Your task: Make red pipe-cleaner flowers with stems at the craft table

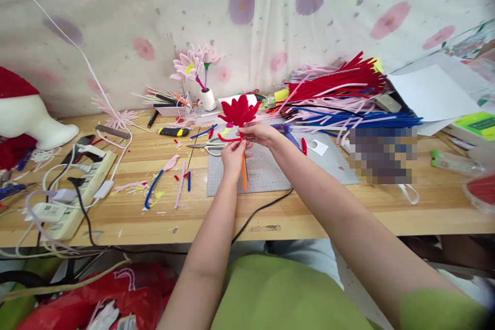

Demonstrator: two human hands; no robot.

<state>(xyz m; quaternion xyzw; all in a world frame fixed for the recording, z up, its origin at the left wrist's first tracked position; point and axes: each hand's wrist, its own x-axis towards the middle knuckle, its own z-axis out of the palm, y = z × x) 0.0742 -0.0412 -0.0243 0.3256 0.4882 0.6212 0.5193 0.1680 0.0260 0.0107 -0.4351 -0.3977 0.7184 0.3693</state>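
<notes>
Both of my hands meet over the grey cutting mat (266, 178). Upright between them is a red pipe-cleaner flower (240, 111) with pointed petals. My right hand (258, 133) pinches the flower just under its petals. Directly below, my left hand (234, 154) grips its orange stem (245, 175), whose lower end hangs free. A loose red pipe cleaner (226, 138) sticks out to the left from the place where my fingers close. Scissors (212, 147) lie just left of my hands, and a purple-blue glue gun (286, 131) rests partly hidden behind my right wrist.
Bundles of red pipe cleaners (332, 82) and blue pipe cleaners (359, 119) lie at the back right. Pink flowers stand in a small white vase (208, 99). A utility knife (173, 131) lies left of centre. A cable-filled power strip (83, 191) sits at the left.
</notes>
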